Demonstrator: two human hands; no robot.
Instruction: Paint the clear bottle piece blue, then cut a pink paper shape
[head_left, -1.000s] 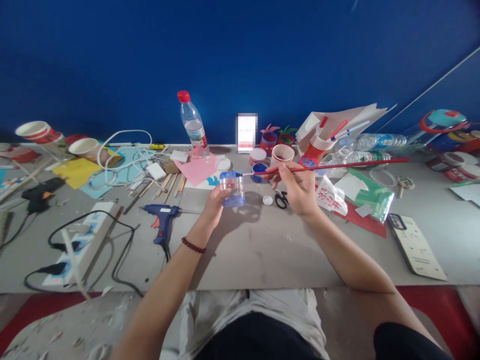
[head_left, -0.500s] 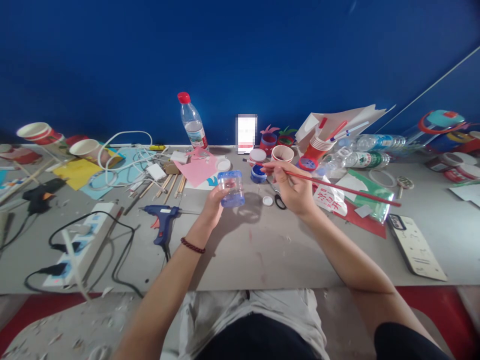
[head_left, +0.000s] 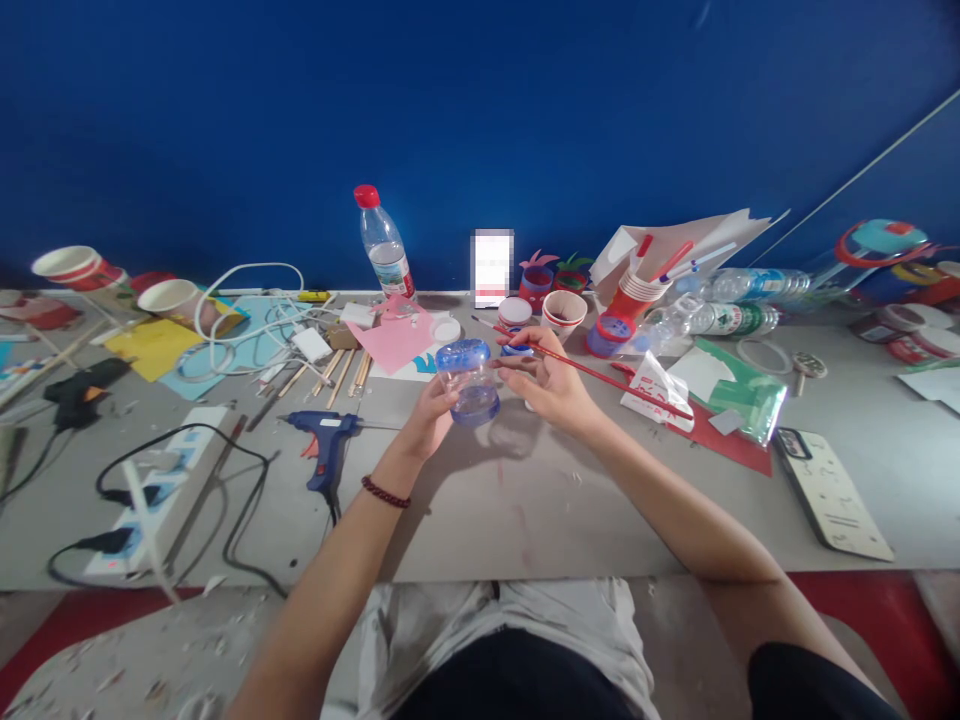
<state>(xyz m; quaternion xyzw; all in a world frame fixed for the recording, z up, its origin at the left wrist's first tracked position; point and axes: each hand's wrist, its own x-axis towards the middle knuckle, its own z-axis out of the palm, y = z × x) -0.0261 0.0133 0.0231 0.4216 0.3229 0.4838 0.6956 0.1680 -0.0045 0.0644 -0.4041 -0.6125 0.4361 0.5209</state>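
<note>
My left hand (head_left: 429, 415) is closed around a cut-off clear plastic bottle piece (head_left: 474, 395) with blue paint at its top and bottom. It is held tilted above the table. Between the fingers of my right hand (head_left: 551, 380) is a long red paintbrush (head_left: 600, 376), its bristle end pointing left and away from me. My right fingertips are close to the bottle piece; whether they touch it I cannot tell. Behind that hand a jar of blue paint (head_left: 516, 350) is partly hidden. A white-lidded jar (head_left: 515, 312) and a paper cup (head_left: 564, 312) stand just beyond.
A blue glue gun (head_left: 328, 440) and a power strip (head_left: 161, 490) with cords lie on the left. Wooden sticks (head_left: 341, 372) and pink paper (head_left: 394, 335) are behind. A bottle (head_left: 386, 250) stands at the wall. On the right are a cup of pens (head_left: 640, 293), plastic bottles (head_left: 735, 318) and a phone (head_left: 832, 495).
The bottle piece has turned in my left hand, its painted top tipped differently. My right hand has come left and nearer to it, and the brush has swung with it.
</note>
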